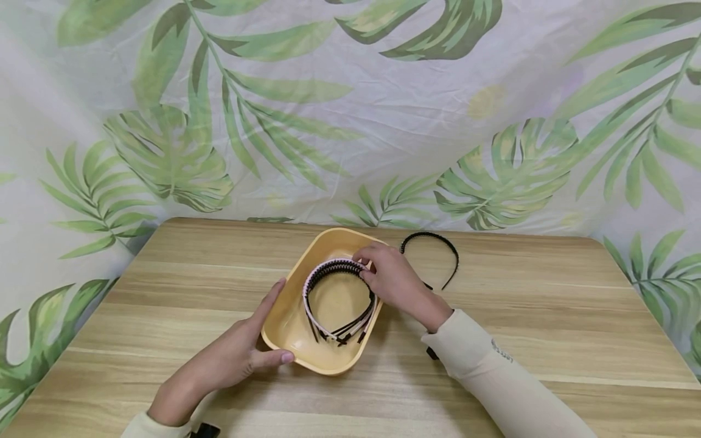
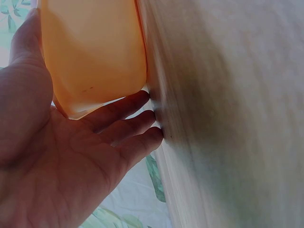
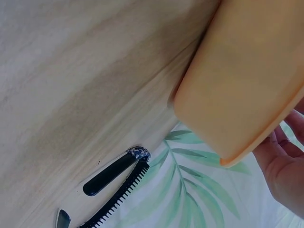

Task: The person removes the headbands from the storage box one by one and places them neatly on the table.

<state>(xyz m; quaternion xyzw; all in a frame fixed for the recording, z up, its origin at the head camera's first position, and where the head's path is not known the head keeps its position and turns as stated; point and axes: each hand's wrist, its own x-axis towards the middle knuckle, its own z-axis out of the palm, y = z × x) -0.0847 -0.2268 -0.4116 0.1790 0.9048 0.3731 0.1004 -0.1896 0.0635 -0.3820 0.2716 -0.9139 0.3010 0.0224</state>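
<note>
A yellow plastic basin [image 1: 285,328] stands on the table, angled slightly. Inside it lies a stack of headbands [image 1: 336,265], black toothed ones and a pale pink one, their ends crossing at the near side. My left hand [image 1: 235,353] spans the basin's near left corner, thumb at the front rim and straight fingers along the left side. In the left wrist view its fingertips [image 2: 154,135] are down by the tabletop. My right hand [image 1: 394,277] reaches over the right rim and pinches the headbands at their upper right; its fingertips are partly hidden.
Beyond my right hand, a black headband [image 1: 457,258] lies on the wooden table [image 1: 526,328]; its teeth show in the right wrist view. A leaf-patterned cloth [image 1: 405,134] hangs behind the table's far edge.
</note>
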